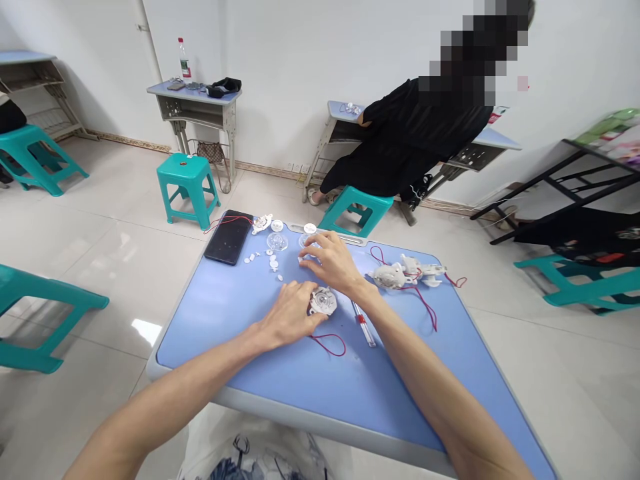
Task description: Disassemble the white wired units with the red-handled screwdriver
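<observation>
My left hand (293, 312) lies on the blue desk with its thumb and fingers closed around a white round plastic casing (324, 301), whose open face shows inner rings. A red cord loop (331, 345) lies just below it. My right hand (331, 261) is held farther forward, its fingers curved and apart, next to a clear plastic disc (303, 241) that they partly cover. I see nothing held in it. Beyond the fingertips sits a small white round part (310, 228). Under my right forearm a screwdriver with a clear handle (367, 330) is partly hidden.
Small white parts (273, 263), another clear disc (277, 241) and a black phone (229, 237) lie at the desk's left. Several white casings with red cords (395, 275) are grouped on the right. A person in black (415, 140) sits at another desk ahead, on a green stool (357, 208).
</observation>
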Available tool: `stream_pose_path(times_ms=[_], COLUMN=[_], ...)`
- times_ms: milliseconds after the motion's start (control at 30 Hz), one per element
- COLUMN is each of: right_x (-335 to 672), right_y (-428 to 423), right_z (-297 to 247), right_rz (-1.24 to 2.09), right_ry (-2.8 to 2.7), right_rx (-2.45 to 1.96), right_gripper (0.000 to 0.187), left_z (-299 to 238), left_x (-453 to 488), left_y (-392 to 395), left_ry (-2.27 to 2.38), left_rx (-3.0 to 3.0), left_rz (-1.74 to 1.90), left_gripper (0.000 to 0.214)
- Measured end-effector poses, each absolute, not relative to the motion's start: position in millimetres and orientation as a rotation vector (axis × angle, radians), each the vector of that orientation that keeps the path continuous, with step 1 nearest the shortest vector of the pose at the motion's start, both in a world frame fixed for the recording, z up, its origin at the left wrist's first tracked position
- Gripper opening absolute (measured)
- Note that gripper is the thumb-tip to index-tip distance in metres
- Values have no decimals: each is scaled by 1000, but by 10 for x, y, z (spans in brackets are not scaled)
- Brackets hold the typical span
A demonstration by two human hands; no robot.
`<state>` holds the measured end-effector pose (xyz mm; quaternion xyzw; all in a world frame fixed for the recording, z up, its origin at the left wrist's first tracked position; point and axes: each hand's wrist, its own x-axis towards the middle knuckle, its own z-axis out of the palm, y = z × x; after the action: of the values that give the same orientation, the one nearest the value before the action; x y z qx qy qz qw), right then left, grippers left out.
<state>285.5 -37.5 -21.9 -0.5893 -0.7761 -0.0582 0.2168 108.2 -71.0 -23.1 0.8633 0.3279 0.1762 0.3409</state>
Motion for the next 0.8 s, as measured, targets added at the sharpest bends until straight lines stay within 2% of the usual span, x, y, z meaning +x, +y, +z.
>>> stream_pose_path(times_ms=[800], right_x=[2806], right_y=[-351], right_z=[-181], right_rz=[-103], right_ry=[-2196], right_rx=[-1698], right_gripper=[12], left_z=[-210], left_x=[1079], left_y=[-716], left_ry=[859], left_rx=[2244], left_rz=[450], left_gripper=[42])
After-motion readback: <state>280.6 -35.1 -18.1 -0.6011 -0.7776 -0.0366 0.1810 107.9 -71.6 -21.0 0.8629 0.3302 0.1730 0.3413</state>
